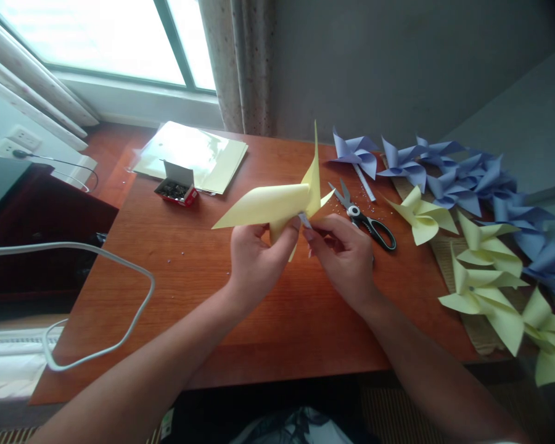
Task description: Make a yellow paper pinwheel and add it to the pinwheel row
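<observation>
A yellow paper pinwheel (277, 203) is held up above the table in front of me, its blades pointing left, up and right. My left hand (261, 256) is closed on its lower side, thumb pressed near the centre. Close beside it, my right hand (342, 253) pinches a small pale strip (304, 219) against the pinwheel's centre. Most of that strip is hidden by the fingers. Black-handled scissors (363, 219) lie partly opened just beyond my right hand, among tiny paper scraps.
Purple pinwheels (457, 179) and finished-looking yellow pinwheels (485, 290) crowd the right side, some over corrugated cardboard (478, 327). One purple pinwheel (355, 151) has a white stick. A small box of dark pins (178, 188) stands near stacked yellow paper (226, 163). A white cable (150, 283) loops at left.
</observation>
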`<control>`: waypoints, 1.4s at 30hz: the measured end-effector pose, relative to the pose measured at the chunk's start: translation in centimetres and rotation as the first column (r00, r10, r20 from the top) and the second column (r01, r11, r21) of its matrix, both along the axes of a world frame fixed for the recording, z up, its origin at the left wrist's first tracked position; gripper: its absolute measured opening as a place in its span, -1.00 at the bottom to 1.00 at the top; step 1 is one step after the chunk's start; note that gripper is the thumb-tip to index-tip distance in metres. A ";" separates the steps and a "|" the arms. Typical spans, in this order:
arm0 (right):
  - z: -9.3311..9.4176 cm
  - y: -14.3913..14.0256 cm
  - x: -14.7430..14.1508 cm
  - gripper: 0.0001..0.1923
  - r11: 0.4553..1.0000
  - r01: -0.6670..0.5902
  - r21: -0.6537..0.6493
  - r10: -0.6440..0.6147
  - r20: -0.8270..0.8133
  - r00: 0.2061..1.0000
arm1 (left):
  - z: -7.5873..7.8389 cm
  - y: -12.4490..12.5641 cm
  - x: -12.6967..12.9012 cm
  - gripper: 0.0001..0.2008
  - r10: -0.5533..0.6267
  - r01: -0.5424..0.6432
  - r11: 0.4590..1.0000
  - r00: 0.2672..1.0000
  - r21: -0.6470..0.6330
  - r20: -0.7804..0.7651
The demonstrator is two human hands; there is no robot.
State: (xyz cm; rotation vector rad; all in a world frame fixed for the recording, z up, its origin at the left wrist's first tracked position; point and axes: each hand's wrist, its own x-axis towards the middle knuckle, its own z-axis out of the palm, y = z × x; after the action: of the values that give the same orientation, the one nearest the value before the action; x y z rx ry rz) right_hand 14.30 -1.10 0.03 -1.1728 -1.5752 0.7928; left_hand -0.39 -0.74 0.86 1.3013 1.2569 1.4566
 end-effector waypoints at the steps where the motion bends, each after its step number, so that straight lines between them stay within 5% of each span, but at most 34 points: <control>1: 0.0 0.0 0.0 -0.94 1.000 -0.002 0.001 0.002 0.002 1.000 | 0.0 0.0 0.0 -0.86 -0.003 0.003 1.000 1.000 -0.001 0.005; 17: 0.5 0.1 0.1 -0.77 0.988 -0.031 0.150 0.004 0.178 0.984 | 0.0 -0.1 0.4 -0.83 0.060 -0.061 0.998 0.998 -0.010 -0.019; 25: 0.4 0.2 0.3 -0.68 0.994 -0.090 0.063 0.081 0.138 0.987 | -0.2 -0.1 0.4 -0.78 0.056 -0.055 0.998 0.997 -0.032 0.050; 34: 0.2 0.2 0.1 -0.85 0.983 0.007 0.184 -0.049 0.225 0.973 | -0.2 -0.1 0.6 -0.74 0.010 0.002 0.995 0.993 -0.096 0.120; 42: -0.3 0.2 0.3 -0.88 0.994 0.041 0.099 -0.056 0.149 0.987 | -0.4 0.0 0.3 -0.78 -0.003 0.010 0.995 0.997 -0.095 0.075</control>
State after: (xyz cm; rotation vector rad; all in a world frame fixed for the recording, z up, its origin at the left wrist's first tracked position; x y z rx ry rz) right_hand 14.61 -0.94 -0.28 -1.2204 -1.6830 0.6012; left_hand -0.10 -0.76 0.51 1.1767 1.2565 1.4103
